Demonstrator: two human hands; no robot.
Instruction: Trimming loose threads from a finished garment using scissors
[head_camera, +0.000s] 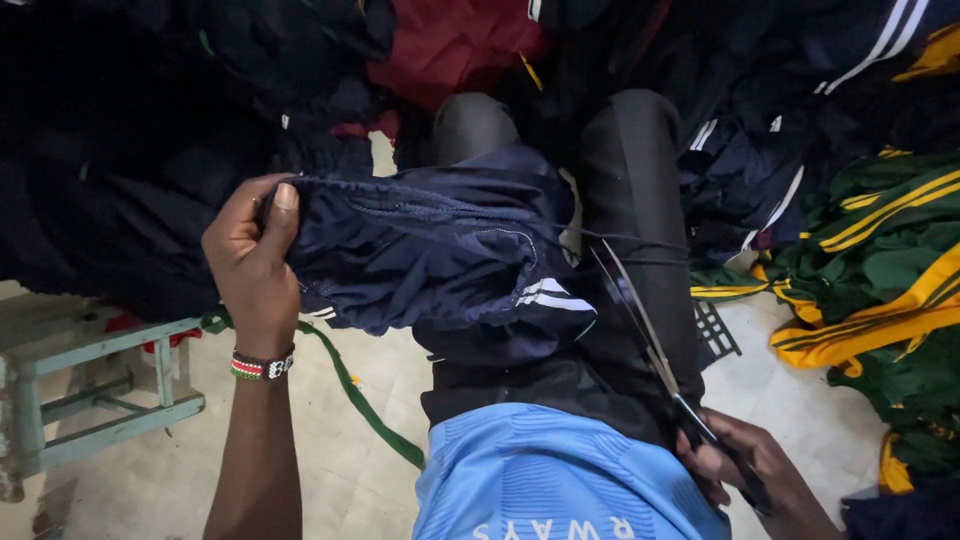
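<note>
Heaps of dark navy and black clothing (130, 150) crowded the far side of the view, with a maroon garment (450, 40) among them and a pile of green tracksuit pieces with yellow stripes (880, 260) along the right edge of the pale tiled floor (340, 440). A worn pale-green wooden stool (100, 385) stood at the floor's left edge, and a green fabric strip (350, 390) trailed across the tiles beside it. The person's black-trousered knees (630, 200) rose between the hands, partly hiding the floor behind.

The navy-blue track garment with white stripes (440, 250) lay bunched over the lap, its long axis running left to right, its gathered elasticated edge turned towards the left.

The left hand (250, 260), wearing a beaded wristband (262, 365), was closed tight on that gathered edge, thumb pressed over the cloth. The right hand (735, 465), low near the right knee, was wrapped round the handles of a pair of long steel scissors (650, 340). Their blades pointed up and to the left, towards the garment's striped end, with a thin dark thread (630, 240) crossing near their tips. The hands were well apart.
</note>
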